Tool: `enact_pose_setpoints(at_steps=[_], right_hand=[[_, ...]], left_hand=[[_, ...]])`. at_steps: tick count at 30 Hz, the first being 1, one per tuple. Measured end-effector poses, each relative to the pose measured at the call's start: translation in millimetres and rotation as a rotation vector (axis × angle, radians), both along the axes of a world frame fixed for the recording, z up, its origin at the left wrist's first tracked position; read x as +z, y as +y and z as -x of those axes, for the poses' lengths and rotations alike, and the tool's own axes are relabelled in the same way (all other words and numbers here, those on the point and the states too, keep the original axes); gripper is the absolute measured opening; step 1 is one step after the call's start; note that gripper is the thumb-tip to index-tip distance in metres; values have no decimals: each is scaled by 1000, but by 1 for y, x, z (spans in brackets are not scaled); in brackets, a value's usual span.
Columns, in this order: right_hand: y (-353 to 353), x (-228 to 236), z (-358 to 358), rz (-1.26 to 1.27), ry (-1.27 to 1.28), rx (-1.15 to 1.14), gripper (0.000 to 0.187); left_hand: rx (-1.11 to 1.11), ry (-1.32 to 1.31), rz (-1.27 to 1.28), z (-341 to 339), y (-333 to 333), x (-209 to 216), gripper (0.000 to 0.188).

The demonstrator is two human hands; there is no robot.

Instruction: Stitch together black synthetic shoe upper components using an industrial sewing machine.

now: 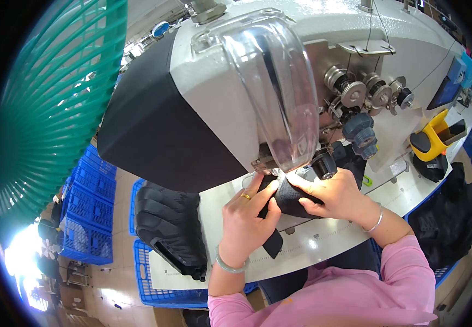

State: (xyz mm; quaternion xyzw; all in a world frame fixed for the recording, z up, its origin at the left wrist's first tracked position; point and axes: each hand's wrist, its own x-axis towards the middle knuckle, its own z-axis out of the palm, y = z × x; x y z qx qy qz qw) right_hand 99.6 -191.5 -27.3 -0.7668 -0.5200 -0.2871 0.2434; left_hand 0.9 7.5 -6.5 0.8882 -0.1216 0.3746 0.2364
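Note:
Under the head of a large white sewing machine (214,92), a black fabric piece (290,200) lies on the pale table, and a dark strip hangs from it toward me. My left hand (247,220), with a ring and a pale bangle, grips the piece's left side between thumb and fingers, close to the needle area. On the other side my right hand (336,196), wearing a silver bangle, pinches the fabric with its thumb below and index finger reaching toward the needle. The clear guard (279,87) and machine head hide the needle itself.
Left of the work rests a padded black item (170,229) on the table edge. Blue crates (91,201) stand on the floor beyond a green fan guard (56,103). A yellow holder (434,136) sits at right, above a crate of black pieces (448,218).

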Motion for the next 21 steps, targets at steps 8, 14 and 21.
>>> enact_pose_setpoints(at_steps=[8,14,21], right_hand=[[-3,-2,-21,-62,12,93,32],[-4,12,-28,-4,2,156,29],[-8,14,-44,92,100,194,39]], left_hand=[[-20,67,-75,3,3,10,35],[-260,217,102,5,34,5,56],[-24,76,-262,14,21,-4,57]])
